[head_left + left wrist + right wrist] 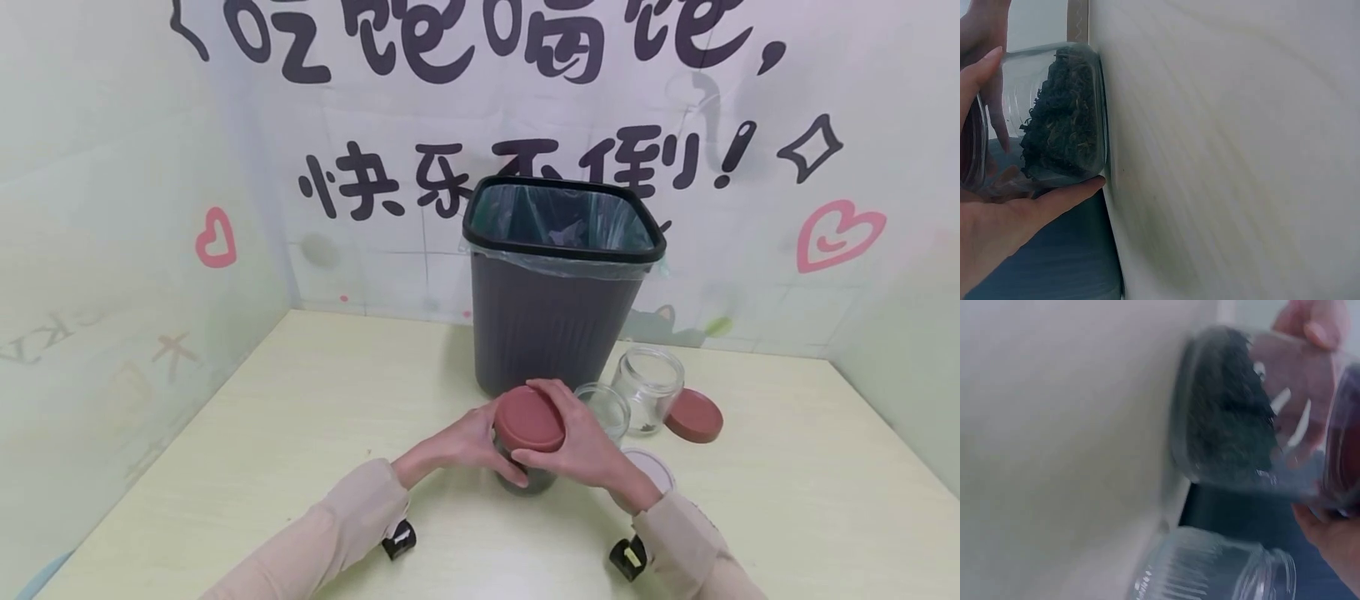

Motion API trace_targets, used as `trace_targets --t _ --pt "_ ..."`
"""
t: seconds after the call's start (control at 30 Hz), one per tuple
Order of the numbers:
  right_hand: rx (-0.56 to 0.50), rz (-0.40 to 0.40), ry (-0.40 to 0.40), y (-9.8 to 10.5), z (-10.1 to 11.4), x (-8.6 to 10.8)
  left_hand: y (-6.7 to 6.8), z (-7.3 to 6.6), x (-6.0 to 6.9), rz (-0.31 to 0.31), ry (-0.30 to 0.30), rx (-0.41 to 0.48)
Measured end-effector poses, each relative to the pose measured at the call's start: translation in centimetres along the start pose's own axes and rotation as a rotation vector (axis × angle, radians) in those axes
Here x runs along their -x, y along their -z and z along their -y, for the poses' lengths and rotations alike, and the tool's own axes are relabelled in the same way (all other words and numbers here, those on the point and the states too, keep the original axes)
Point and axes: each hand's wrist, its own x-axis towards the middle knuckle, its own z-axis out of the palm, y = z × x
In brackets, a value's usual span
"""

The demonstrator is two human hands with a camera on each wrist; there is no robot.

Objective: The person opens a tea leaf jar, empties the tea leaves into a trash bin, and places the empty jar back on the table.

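Observation:
A clear jar [1016,78] with a reddish-brown lid [528,415] stands in front of the bin, between both hands. Dark, curled, dried leaves [1066,119] fill its lower part. My left hand [474,439] grips the jar's side; in the left wrist view its fingers lie along the glass, and the jar's base appears to meet the tabletop. Over the lid's right side curve the fingers of my right hand [583,442], holding it at the rim. Part of the jar's body is hidden by the hands in the head view.
A dark bin [555,325] with a plastic liner stands behind. To the right are two clear lidless jars, one nearer [609,408] and one farther [651,385], and another reddish lid [695,416]. A pale round object [654,467] is partly covered by my right wrist.

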Motion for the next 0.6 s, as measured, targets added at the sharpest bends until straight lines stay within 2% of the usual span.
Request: trace_targets --t 0.17,0.27,0.37,0.5,0.6 --pt "-0.019 0.145 -0.006 1.2 0.1 -0.5 0.2 0.0 0.0 0.035 -0.003 0.012" --pt "0.026 0.178 -0.005 1.5 0.4 -0.6 0.2 0.0 0.0 0.047 -0.001 0.026" --pt "0.127 0.132 0.001 1.1 0.6 -0.5 0.2 0.1 0.0 0.051 -0.002 0.046" --pt "0.249 -0.010 -0.022 0.1 0.8 0.0 0.2 0.0 0.0 0.054 -0.007 0.075" --pt "0.275 -0.107 -0.047 -0.5 1.0 0.3 0.2 0.0 0.1 0.050 -0.008 0.073"
